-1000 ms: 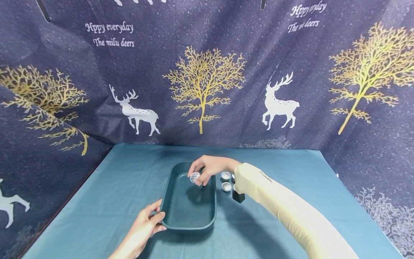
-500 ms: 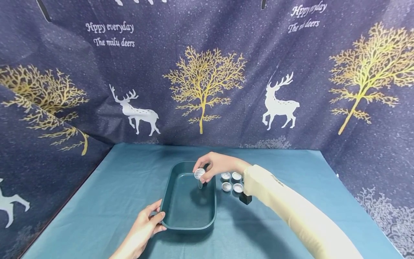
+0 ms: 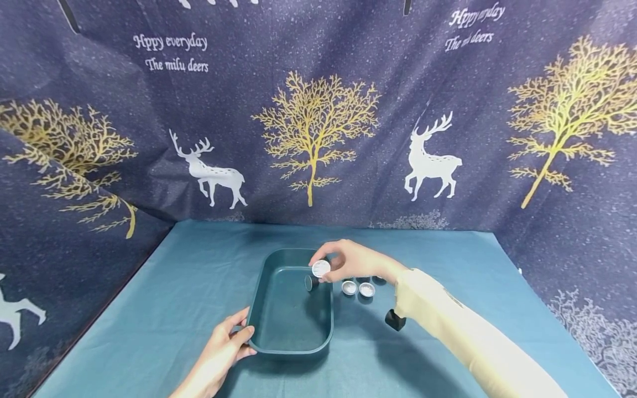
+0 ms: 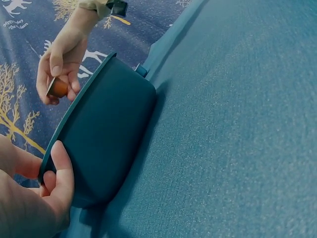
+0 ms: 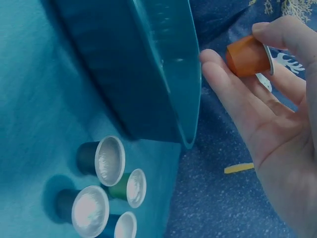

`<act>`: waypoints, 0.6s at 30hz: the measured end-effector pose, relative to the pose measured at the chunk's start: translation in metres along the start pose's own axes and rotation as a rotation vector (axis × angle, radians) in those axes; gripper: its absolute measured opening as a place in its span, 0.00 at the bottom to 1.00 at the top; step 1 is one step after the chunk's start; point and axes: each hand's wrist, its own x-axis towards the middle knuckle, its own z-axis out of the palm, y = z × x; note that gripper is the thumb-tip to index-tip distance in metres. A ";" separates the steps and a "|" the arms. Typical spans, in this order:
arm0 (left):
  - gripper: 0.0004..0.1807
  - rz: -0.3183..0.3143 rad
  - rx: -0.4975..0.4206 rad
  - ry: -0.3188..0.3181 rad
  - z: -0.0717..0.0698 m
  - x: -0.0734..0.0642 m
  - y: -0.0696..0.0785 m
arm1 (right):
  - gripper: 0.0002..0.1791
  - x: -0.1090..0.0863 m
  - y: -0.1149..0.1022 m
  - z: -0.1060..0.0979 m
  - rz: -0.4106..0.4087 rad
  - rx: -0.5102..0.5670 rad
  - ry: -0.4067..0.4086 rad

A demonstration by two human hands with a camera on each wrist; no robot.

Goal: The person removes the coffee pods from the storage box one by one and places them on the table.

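My right hand (image 3: 350,258) pinches an orange coffee capsule (image 5: 249,55) between thumb and fingers, over the right wall of a dark green rectangular bin (image 3: 291,350). In the head view, the silver foil lid of that capsule faces the camera. Another capsule (image 3: 311,283) lies on its side inside the bin near the right wall, just below the fingers. My left hand (image 3: 222,344) grips the rim at the bin's near left corner, thumb and fingers on either side of it (image 4: 52,181).
Several capsules stand foil side up on the blue cloth (image 3: 164,309) right of the bin, including a green one (image 5: 130,188) and a dark one (image 5: 101,161). In the head view my right hand partly covers the back ones. A patterned curtain (image 3: 368,166) hangs behind.
My right hand has moved right with its capsule, from over the bin's inside to its right wall, uncovering the capsule lying in the bin. My left hand and the bin stay put.
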 end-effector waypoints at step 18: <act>0.31 -0.008 0.008 0.003 0.001 0.000 0.000 | 0.22 -0.040 0.030 0.000 -0.064 0.155 0.214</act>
